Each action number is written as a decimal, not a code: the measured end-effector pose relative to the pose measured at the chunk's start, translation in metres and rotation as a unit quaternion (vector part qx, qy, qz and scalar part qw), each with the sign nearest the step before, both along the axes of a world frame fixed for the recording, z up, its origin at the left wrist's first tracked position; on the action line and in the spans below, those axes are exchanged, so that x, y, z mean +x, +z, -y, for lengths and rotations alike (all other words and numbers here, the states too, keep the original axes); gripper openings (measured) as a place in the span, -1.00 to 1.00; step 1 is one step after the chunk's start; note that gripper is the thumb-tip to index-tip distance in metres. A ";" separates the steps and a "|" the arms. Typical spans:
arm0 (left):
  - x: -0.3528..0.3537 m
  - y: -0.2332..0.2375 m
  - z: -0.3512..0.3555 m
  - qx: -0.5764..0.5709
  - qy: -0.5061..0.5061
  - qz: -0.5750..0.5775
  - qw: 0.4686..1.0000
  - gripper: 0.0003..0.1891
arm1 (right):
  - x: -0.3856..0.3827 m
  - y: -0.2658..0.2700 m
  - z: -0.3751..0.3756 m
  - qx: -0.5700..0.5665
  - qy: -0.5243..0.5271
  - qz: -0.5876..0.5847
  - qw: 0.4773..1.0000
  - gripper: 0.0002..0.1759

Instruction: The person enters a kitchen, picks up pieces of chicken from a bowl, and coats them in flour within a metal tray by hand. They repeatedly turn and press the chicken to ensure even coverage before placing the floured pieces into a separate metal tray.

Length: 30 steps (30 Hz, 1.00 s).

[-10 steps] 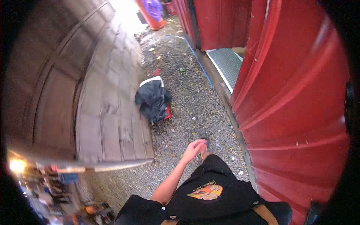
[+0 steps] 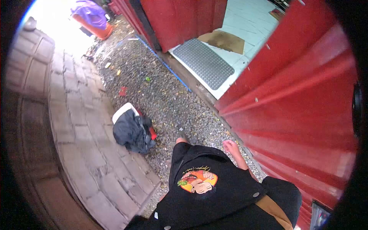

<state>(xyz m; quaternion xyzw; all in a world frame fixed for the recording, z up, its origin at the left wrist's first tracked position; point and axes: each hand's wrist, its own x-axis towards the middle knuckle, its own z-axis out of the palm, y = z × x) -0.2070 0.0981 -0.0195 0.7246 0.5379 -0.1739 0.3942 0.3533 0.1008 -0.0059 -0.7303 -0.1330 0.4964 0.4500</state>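
To the right of my black apron (image 2: pixel 230 180), which has a colourful printed picture on its front, hangs my right hand (image 2: pixel 230 147). Its fingers are loosely bent and slightly apart, with nothing visible in them. The hand is nearest the red corrugated metal wall (image 2: pixel 283 134) and touches nothing that I can see. My left hand is out of sight beside my body. One foot (image 2: pixel 181 133) steps forward on the gravel (image 2: pixel 168 96).
Dark cloth (image 2: pixel 132 132) covers a white and red container by the wooden plank wall (image 2: pixel 80 126) at left. On the right, a doorway has a grey studded mat (image 2: pixel 205 63) and cardboard (image 2: pixel 222 41). Purple cloth (image 2: pixel 90 14) lies over an orange container (image 2: pixel 101 32) ahead.
My view has turned right and moved forward, showing more of the doorway. My left hand has swung out of view; my right hand has come into view.
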 end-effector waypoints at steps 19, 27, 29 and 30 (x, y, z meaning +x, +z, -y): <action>0.756 0.196 -0.725 -0.099 -0.090 0.536 0.833 -0.73 | 0.019 -0.067 -0.202 -0.272 -0.160 -0.038 0.948 -0.72; 0.631 0.009 -0.747 0.151 -0.328 0.227 0.905 -0.57 | 0.117 -0.030 -0.282 -0.266 -0.279 -0.124 0.914 -0.76; 0.580 0.093 -0.755 0.009 -0.324 0.024 0.946 -0.59 | 0.143 -0.001 -0.294 -0.263 -0.307 -0.132 0.905 -0.76; 0.571 0.134 -0.762 -0.016 -0.314 -0.031 0.949 -0.59 | 0.158 0.013 -0.299 -0.260 -0.321 -0.130 0.901 -0.77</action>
